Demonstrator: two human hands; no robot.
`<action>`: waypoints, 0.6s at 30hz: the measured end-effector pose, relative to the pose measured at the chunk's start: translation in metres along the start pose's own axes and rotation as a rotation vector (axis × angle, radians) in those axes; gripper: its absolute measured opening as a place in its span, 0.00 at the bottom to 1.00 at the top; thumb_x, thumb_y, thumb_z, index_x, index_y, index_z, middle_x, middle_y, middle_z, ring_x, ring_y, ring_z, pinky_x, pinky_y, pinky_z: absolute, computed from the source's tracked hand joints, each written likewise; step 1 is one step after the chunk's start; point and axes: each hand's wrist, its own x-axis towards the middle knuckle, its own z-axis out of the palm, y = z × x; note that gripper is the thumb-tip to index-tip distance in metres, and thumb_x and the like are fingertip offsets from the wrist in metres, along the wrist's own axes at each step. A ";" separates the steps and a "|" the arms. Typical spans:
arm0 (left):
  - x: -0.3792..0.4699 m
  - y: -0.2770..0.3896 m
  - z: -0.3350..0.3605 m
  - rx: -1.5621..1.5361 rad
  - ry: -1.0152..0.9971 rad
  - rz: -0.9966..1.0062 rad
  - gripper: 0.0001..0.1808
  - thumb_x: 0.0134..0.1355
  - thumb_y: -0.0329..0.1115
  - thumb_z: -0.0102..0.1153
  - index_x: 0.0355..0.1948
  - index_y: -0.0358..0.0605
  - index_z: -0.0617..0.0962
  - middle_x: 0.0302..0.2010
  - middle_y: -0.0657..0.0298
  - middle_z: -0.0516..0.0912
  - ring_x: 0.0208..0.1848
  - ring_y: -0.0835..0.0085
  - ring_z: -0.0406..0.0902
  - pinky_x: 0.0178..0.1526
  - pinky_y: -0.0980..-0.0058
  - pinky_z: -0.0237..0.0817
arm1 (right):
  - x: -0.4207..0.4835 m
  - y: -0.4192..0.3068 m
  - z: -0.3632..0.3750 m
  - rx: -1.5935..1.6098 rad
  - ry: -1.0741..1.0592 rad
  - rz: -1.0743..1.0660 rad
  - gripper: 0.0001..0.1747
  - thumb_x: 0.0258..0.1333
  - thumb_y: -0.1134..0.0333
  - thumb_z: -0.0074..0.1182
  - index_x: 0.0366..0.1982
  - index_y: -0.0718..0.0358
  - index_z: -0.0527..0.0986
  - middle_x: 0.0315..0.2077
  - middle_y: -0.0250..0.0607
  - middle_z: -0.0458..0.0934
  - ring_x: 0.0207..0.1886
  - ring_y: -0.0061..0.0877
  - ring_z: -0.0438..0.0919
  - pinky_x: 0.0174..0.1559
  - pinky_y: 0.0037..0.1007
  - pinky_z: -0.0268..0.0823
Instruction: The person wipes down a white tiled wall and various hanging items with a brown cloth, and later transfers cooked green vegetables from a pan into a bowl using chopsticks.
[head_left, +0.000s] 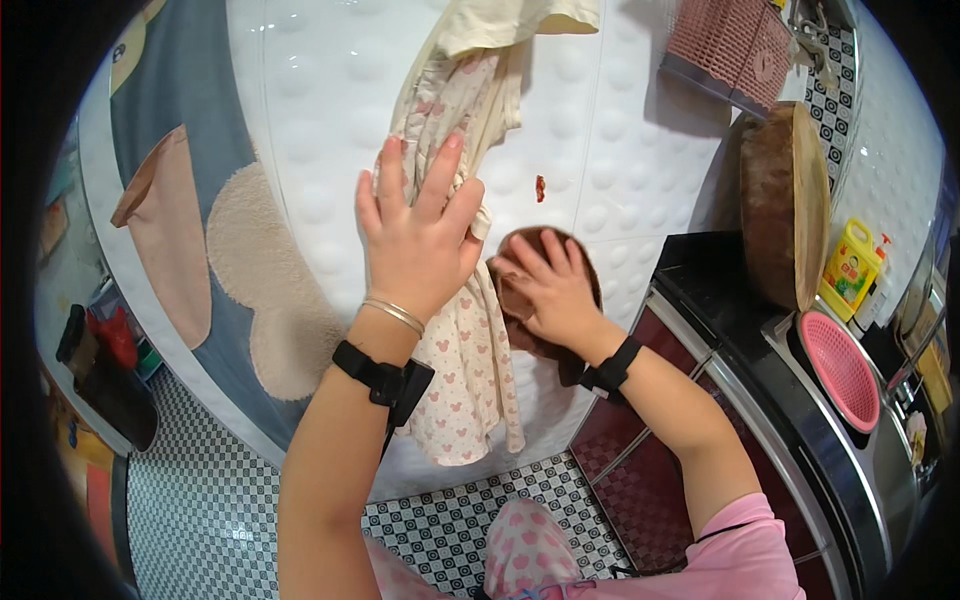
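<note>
My left hand (424, 240) lies with fingers spread on a bunched cream garment (469, 352) printed with pink mouse-head shapes. Plain cream cloth (517, 22) is bundled with it at the top. To the right, my right hand (551, 289) rests palm down, fingers apart, on a brown plush item (555, 236); what it is exactly I cannot tell. The brown item touches the garment's right side. Beyond it, a small red thing (540, 189) lies on the white padded surface (337, 112). The cloth under both palms is hidden.
A fuzzy beige shape (270, 300) and a pink ear-like flap (169, 240) are at left. On the right are a pink basket (727, 60), a thick round wooden board (784, 202), a yellow jug (851, 270) and a pink colander (840, 371) on the black counter edge (697, 300).
</note>
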 end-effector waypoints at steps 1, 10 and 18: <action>-0.002 -0.009 0.001 -0.015 0.011 0.056 0.18 0.47 0.36 0.63 0.42 0.51 0.78 0.67 0.62 0.67 0.69 0.41 0.56 0.62 0.40 0.51 | 0.016 0.002 -0.009 0.057 -0.005 0.061 0.38 0.43 0.69 0.57 0.62 0.46 0.68 0.68 0.40 0.60 0.69 0.51 0.55 0.65 0.57 0.48; -0.011 -0.003 -0.009 -0.127 -0.137 0.068 0.17 0.47 0.32 0.57 0.42 0.46 0.79 0.64 0.57 0.69 0.63 0.45 0.60 0.58 0.50 0.58 | 0.184 0.110 -0.099 0.013 0.521 0.373 0.51 0.52 0.51 0.60 0.70 0.66 0.50 0.67 0.62 0.52 0.72 0.56 0.46 0.70 0.51 0.39; 0.037 -0.007 -0.032 -0.334 -0.435 0.110 0.25 0.48 0.41 0.62 0.50 0.50 0.80 0.52 0.65 0.75 0.48 0.58 0.64 0.50 0.57 0.61 | 0.114 0.043 -0.075 0.201 0.156 0.529 0.45 0.49 0.58 0.60 0.68 0.63 0.58 0.69 0.57 0.50 0.71 0.64 0.42 0.68 0.62 0.38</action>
